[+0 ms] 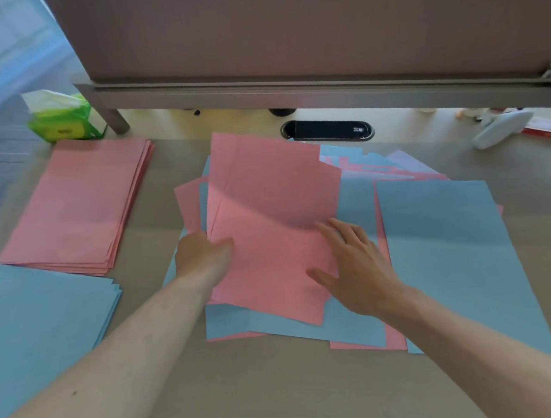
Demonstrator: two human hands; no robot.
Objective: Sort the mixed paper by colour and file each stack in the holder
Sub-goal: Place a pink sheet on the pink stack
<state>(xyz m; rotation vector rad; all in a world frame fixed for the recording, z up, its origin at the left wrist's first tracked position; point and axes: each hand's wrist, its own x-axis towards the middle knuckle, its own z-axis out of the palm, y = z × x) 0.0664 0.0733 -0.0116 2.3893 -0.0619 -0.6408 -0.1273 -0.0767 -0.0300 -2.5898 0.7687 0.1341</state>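
Midway through sorting: pink stack [76, 208] and blue stack [39, 319] lie left of the mixed pile [435, 245]; atop it the left hand [202, 254] pinches a pink sheet [267, 209], right hand [354, 268] flat, fingers spread; filing looks yet to start.

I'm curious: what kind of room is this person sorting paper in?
Probably an office: a desk with a divider screen behind, a cable slot in its top, and stacks of coloured paper.

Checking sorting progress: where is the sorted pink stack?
Head view, left side of the desk: the pink stack lies between the green tissue pack behind and the blue stack in front.
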